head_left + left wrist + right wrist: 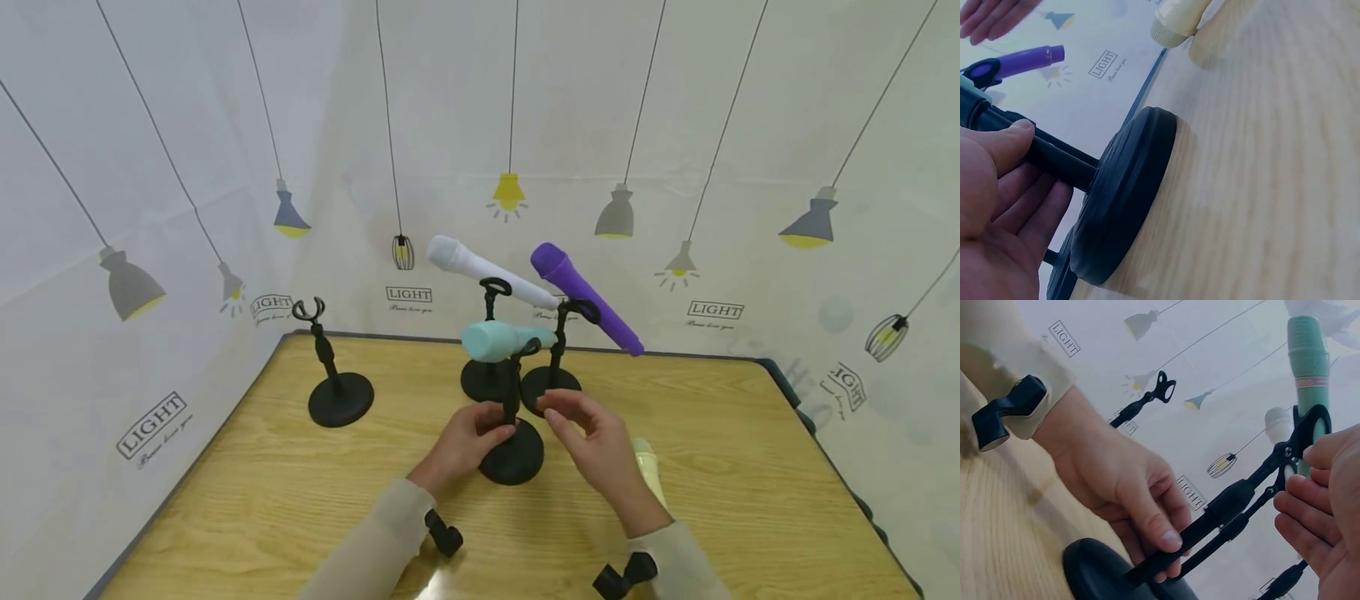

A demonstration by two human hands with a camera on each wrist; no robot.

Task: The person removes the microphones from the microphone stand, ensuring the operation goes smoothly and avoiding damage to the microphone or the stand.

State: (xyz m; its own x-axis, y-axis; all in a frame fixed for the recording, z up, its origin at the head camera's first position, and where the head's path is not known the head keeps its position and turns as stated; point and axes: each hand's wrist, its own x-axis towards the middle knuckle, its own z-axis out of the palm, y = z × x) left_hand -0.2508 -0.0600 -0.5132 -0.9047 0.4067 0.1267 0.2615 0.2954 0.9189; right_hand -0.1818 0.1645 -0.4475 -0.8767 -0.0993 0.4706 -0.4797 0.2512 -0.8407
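Note:
A teal microphone lies tilted in the clip of a black desktop stand at the middle of the table. My left hand grips the pole of that stand just above its round base, thumb on one side and fingers on the other. To the right of the pole, my right hand holds nothing, its fingers loosely bent. In the right wrist view the right-hand fingers are close to the clip and the teal microphone; whether they touch cannot be told.
Behind, a white microphone and a purple microphone rest on black stands. Another stand at the back left carries no microphone. A pale yellow microphone lies on the wooden table, partly behind my right hand.

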